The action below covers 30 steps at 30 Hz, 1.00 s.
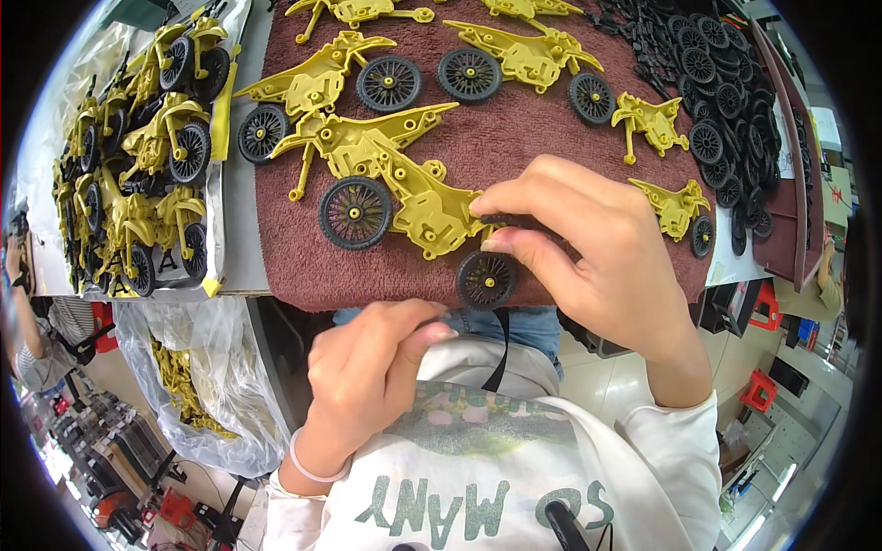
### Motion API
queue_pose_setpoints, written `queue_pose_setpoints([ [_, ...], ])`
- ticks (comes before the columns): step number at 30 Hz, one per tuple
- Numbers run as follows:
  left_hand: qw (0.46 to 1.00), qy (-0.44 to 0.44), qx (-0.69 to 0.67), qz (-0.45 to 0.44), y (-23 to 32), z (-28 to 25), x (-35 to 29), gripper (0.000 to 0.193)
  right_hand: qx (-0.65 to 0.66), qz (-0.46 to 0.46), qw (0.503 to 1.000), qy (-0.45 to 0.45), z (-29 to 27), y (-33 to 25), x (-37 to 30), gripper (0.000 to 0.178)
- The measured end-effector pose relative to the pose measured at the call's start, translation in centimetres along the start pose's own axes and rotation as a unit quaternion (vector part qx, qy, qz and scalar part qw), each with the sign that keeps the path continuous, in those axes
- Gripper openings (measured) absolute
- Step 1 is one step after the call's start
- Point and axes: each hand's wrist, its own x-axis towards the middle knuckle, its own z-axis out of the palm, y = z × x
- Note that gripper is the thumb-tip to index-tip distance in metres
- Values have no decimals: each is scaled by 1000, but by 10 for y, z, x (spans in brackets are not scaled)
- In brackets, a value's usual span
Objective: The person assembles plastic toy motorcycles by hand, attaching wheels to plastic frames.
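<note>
A yellow toy motorcycle body half lies on the brown towel, inner side up. One black spoked wheel sits at its left end and another black wheel at its lower right, by the towel's near edge. My right hand pinches a small black plastic part between thumb and forefinger, right against the right end of this body. Below the towel's edge my left hand is closed, its thumb and fingertips drawn together. Whether it holds anything small cannot be made out.
More yellow body halves lie around on the towel, some with wheels. Piled black wheels and small black parts are at the far right. Assembled toy motorcycles crowd the left; a plastic bag of yellow parts hangs below them.
</note>
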Motion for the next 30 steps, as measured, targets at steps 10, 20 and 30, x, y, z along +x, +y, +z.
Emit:
queue_pose_setpoints([
  [10,962,39,257,83,-9,2,10,19,-1,-43,999,-14,-1,4,3,22],
  [20,948,-27,310,61,0,-3,21,19,105,1,994,3,-9,4,7,19],
  [30,944,-85,314,62,5,-10,31,22,63,-54,996,-32,-30,9,43,20],
])
